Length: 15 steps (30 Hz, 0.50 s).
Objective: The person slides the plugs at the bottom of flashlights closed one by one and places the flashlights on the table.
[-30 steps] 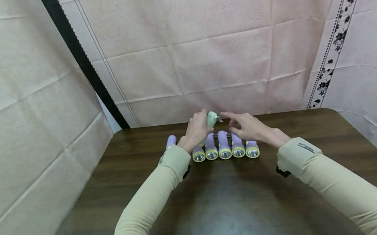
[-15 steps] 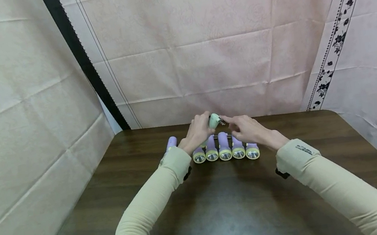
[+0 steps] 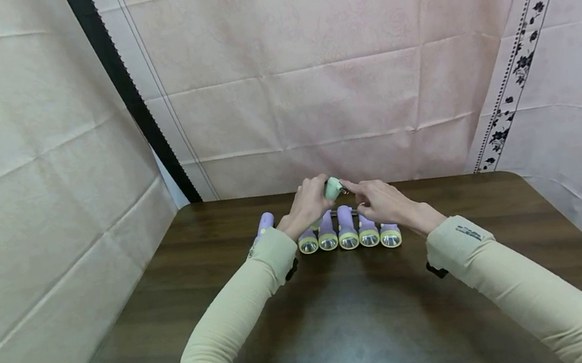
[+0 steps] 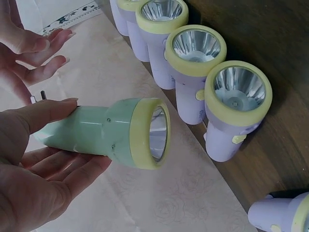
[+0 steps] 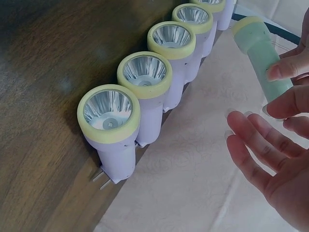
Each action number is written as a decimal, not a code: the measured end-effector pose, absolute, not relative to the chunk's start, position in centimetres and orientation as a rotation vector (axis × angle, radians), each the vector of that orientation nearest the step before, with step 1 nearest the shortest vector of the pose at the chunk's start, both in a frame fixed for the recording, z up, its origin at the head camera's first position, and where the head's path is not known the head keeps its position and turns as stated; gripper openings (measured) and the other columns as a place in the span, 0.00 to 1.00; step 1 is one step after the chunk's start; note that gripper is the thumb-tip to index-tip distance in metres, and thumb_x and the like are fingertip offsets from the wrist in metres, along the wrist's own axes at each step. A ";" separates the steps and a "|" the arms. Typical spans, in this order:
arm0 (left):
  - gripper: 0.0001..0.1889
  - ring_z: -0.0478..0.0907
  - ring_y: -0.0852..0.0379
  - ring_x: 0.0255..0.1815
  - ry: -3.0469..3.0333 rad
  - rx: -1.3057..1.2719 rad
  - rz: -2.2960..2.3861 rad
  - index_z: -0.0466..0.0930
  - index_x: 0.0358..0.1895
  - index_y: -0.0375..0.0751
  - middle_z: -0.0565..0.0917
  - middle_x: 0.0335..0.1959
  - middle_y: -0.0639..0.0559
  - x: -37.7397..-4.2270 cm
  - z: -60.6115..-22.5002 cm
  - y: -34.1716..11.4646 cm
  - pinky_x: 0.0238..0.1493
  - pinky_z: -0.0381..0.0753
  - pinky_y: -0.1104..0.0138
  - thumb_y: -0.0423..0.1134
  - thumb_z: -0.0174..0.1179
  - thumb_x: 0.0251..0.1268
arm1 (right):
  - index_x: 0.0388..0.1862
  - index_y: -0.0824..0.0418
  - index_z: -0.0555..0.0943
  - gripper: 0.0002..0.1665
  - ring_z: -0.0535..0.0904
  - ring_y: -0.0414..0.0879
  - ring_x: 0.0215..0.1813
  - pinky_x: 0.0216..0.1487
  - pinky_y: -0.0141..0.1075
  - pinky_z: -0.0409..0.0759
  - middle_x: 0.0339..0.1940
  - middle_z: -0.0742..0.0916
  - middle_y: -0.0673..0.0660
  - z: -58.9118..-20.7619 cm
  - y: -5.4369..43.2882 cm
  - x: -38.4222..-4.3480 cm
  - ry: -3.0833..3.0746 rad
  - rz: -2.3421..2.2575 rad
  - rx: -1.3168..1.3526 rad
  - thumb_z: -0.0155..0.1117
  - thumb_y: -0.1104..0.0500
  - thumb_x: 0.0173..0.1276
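My left hand (image 3: 307,205) grips a light green flashlight (image 4: 91,129) with a yellow rim, its thumb on one side and fingers on the other. In the left wrist view the flashlight lies sideways above the table, lens to the right. Two metal plug prongs (image 4: 43,94) stick out at its tail. My right hand (image 3: 384,202) reaches its index finger to that prong end; the other fingers stay loosely bent around nothing. Just below both hands, several purple flashlights (image 5: 118,162) with yellow rims stand in a row, lenses toward me.
Another purple flashlight (image 3: 265,221) lies apart at the left end of the row, partly behind the left wrist. Prongs (image 5: 103,181) stick out from the nearest flashlight in the right wrist view. Pale cloth (image 3: 346,98) hangs behind the brown wooden table (image 3: 357,322).
The left hand has shifted slightly right with the green flashlight. The right index finger, apart from the prongs a second ago, now meets them. The purple flashlights have stayed put.
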<state>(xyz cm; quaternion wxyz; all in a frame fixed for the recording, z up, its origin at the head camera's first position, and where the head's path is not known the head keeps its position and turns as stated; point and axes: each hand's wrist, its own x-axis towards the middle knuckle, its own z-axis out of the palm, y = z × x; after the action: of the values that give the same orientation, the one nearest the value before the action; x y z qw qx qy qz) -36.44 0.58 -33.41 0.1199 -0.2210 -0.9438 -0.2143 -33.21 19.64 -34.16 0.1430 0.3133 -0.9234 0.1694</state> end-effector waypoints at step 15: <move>0.21 0.82 0.51 0.39 -2.728 -0.729 -0.657 0.77 0.52 0.38 0.85 0.43 0.45 -36.2 -33.4 0.8 0.40 0.81 0.62 0.34 0.69 0.54 | 0.73 0.61 0.62 0.43 0.69 0.40 0.23 0.25 0.33 0.68 0.23 0.80 0.51 -34.0 19.7 -33.6 -2.669 0.538 0.917 0.58 0.67 0.55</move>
<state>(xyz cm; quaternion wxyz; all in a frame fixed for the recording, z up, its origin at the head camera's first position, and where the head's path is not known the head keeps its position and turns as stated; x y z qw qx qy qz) -36.18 0.82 -33.42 0.1211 -0.2495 -0.9340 -0.2250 -33.58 19.67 -34.04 0.1340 0.3164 -0.9206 0.1857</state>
